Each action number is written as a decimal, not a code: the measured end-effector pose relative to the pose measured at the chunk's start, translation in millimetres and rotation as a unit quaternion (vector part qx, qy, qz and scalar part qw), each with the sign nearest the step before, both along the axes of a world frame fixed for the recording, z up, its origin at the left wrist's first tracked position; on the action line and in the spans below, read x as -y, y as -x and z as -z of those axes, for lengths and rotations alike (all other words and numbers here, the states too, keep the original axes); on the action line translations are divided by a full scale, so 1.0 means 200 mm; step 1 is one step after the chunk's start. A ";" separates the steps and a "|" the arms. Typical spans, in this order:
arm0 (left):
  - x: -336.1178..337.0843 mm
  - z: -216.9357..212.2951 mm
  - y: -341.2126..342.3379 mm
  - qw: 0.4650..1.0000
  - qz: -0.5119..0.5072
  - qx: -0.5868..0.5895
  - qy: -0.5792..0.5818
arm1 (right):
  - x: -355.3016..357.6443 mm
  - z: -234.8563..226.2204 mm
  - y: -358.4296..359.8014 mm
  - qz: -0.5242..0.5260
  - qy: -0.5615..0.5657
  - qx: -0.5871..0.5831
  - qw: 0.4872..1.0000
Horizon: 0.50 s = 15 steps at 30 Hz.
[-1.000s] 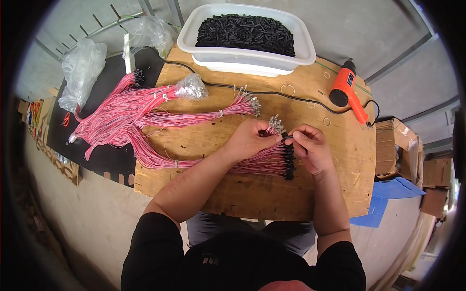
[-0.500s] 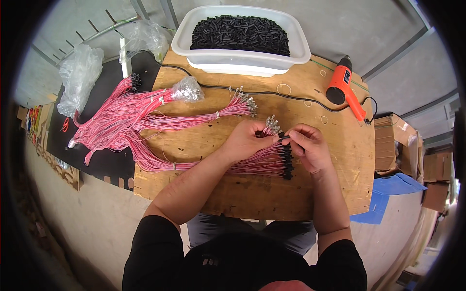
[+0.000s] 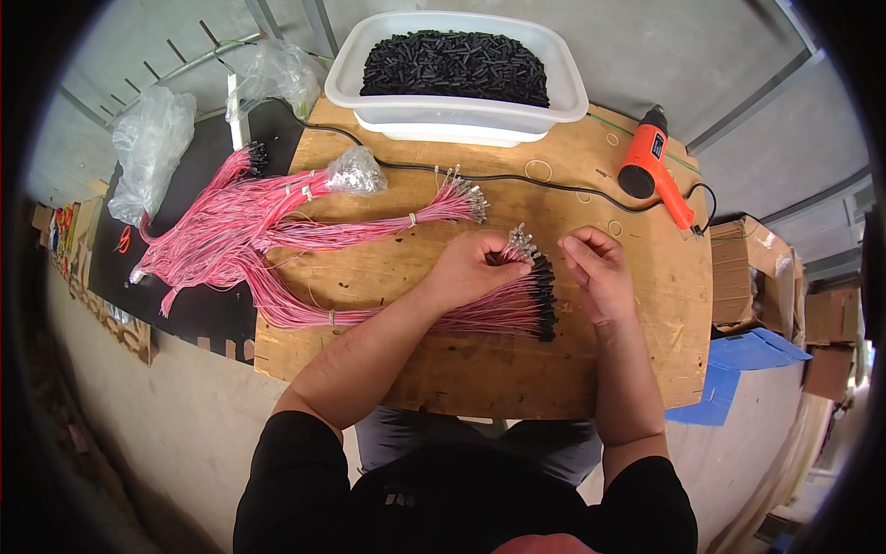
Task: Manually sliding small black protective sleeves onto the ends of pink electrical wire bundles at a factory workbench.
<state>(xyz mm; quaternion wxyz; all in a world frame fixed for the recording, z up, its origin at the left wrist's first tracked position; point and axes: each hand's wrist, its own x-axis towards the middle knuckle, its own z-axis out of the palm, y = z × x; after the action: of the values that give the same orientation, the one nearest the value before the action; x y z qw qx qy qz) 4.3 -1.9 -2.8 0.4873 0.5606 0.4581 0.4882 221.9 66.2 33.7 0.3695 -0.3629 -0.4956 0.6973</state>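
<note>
My left hand (image 3: 475, 269) grips a small bunch of pink wires with bare metal tips (image 3: 520, 244), held just above the wooden board (image 3: 461, 369). Under it lies a fan of pink wires whose ends carry black sleeves (image 3: 543, 295). My right hand (image 3: 595, 270) hovers to the right of those sleeved ends, fingers curled and pinched; whether it holds a small piece I cannot tell. A white tub (image 3: 459, 113) full of short black tube pieces (image 3: 452, 66) stands at the back of the board.
More bundles of pink wires (image 3: 240, 222) spread over the board's left side and a black mat. An orange heat gun (image 3: 651, 166) with a black cord lies at the back right. Clear plastic bags (image 3: 152, 148) sit far left. Cardboard boxes (image 3: 752, 272) stand at the right.
My right hand has drawn a little to the right, away from the black-sleeved wire ends. The left hand still holds its bunch of wires in the same spot.
</note>
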 end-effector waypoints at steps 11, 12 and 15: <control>0.00 -0.02 0.01 0.998 -0.003 -0.069 -0.003 | 0.07 0.04 0.06 -0.028 -0.141 0.117 0.983; 0.00 -0.01 0.00 1.000 -0.011 -0.019 0.002 | 0.06 0.05 0.06 -0.028 -0.142 0.121 0.982; -0.01 0.00 0.00 0.999 -0.022 0.030 0.011 | 0.06 0.05 0.06 -0.031 -0.147 0.125 0.981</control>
<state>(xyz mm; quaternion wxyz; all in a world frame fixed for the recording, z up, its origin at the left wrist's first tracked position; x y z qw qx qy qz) 5.0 -0.8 -2.6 0.4962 0.5300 0.4607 0.5105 210.6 55.1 24.1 0.3322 -0.3732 -0.6459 0.5772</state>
